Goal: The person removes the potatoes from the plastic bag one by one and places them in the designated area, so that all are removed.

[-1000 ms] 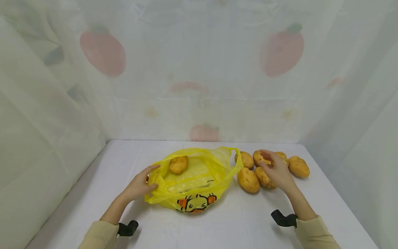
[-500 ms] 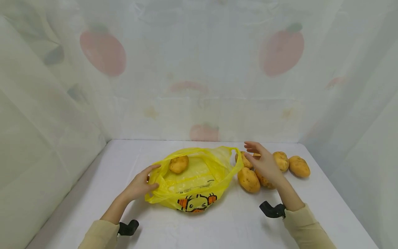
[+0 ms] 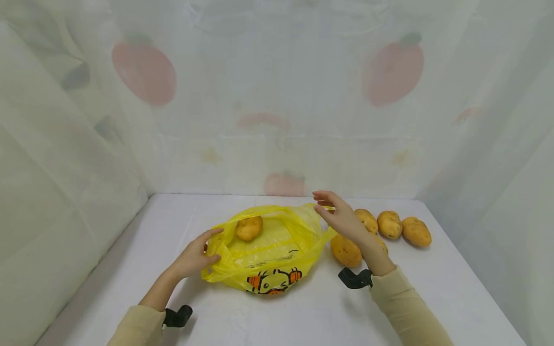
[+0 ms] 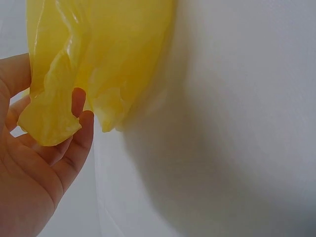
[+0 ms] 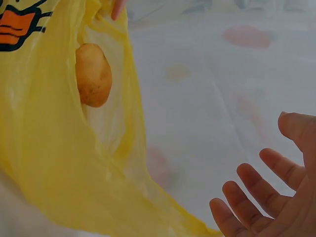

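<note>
A yellow plastic bag (image 3: pixel 268 269) with a printed cartoon face lies on the table, its mouth spread toward me. Inside it rests one potato (image 3: pixel 249 228), which the right wrist view also shows through the opening. My left hand (image 3: pixel 195 254) holds the bag's left edge, index finger and thumb apart at the rim. In the left wrist view the fingers (image 4: pixel 74 153) bend behind a gathered flap of yellow plastic. My right hand (image 3: pixel 342 218) hovers by the bag's right handle, fingers spread and holding nothing.
Several potatoes (image 3: pixel 389 224) lie on the white table (image 3: pixel 294 319) to the right of the bag, some partly hidden behind my right hand and forearm. White curtains (image 3: pixel 277 158) with faded fruit prints enclose the table at the back and sides.
My right hand has moved left from above the potatoes to the bag's right handle, uncovering some potatoes. My left hand, the bag and the potato inside have stayed in place.
</note>
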`<move>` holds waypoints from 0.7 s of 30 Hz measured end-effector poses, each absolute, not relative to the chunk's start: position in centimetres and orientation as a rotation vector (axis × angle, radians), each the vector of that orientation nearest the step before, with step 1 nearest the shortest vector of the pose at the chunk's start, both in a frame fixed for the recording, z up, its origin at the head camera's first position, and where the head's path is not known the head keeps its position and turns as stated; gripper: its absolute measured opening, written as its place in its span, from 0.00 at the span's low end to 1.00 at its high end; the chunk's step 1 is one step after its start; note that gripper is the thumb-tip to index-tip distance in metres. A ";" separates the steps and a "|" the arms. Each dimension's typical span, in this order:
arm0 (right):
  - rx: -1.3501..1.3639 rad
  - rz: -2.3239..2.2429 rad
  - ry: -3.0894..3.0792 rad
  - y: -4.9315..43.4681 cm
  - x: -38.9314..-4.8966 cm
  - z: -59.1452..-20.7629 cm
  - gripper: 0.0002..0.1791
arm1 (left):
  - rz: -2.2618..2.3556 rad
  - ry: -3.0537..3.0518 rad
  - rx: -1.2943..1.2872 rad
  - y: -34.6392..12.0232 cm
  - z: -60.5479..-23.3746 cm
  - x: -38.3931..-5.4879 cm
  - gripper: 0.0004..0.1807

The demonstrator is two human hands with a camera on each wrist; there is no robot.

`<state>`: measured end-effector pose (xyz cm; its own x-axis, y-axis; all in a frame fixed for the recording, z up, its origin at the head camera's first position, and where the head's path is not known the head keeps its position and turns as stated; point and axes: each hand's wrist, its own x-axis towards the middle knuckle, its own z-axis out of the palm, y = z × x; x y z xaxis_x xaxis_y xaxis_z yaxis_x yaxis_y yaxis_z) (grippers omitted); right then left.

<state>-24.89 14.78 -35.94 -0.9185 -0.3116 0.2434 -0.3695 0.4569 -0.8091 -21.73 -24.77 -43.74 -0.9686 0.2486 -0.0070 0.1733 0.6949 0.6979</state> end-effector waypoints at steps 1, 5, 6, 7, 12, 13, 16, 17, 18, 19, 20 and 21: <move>0.619 1.492 -2.636 14.5 -25.1 -35.9 0.24 | 1.136 2.799 0.347 -24.8 -43.7 -21.7 0.37; 0.651 1.496 -2.671 13.3 -25.8 -36.0 0.25 | 1.136 2.798 0.356 -24.7 -43.7 -21.7 0.37; 0.663 1.496 -2.682 13.0 -26.0 -36.0 0.25 | 1.136 2.799 0.359 -24.7 -43.7 -21.7 0.37; 0.680 1.494 -2.692 12.7 -26.2 -36.0 0.25 | 1.136 2.801 0.361 -24.7 -43.7 -21.7 0.37; 0.718 1.472 -2.746 11.2 -27.2 -36.4 0.24 | 1.132 2.815 0.378 -24.7 -43.6 -21.6 0.37; 0.718 1.462 -2.755 11.0 -27.4 -36.4 0.24 | 1.130 2.817 0.384 -24.7 -43.6 -21.6 0.37; 0.702 1.468 -2.784 10.4 -27.8 -36.5 0.23 | 1.129 2.824 0.401 -24.6 -43.6 -21.6 0.37; 0.697 1.478 -2.795 10.3 -27.8 -36.5 0.23 | 1.129 2.824 0.404 -24.6 -43.5 -21.6 0.37; 0.696 1.489 -2.803 10.1 -27.9 -36.5 0.23 | 1.132 2.822 0.408 -24.6 -43.5 -21.5 0.37; 0.690 1.498 -2.815 10.0 -28.0 -36.5 0.22 | 1.132 2.822 0.411 -24.6 -43.5 -21.5 0.37; 0.688 1.515 -2.824 9.8 -28.0 -36.5 0.22 | 1.135 2.821 0.412 -24.6 -43.5 -21.6 0.37; 0.696 1.518 -2.831 9.6 -28.2 -36.5 0.22 | 1.138 2.819 0.412 -24.6 -43.5 -21.6 0.37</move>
<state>-28.15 9.63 -36.51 -0.9004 -0.4295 0.0697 -0.2957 0.4865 -0.8221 -21.56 -24.59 -43.50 -0.9612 0.2740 0.0322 0.2195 0.6889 0.6908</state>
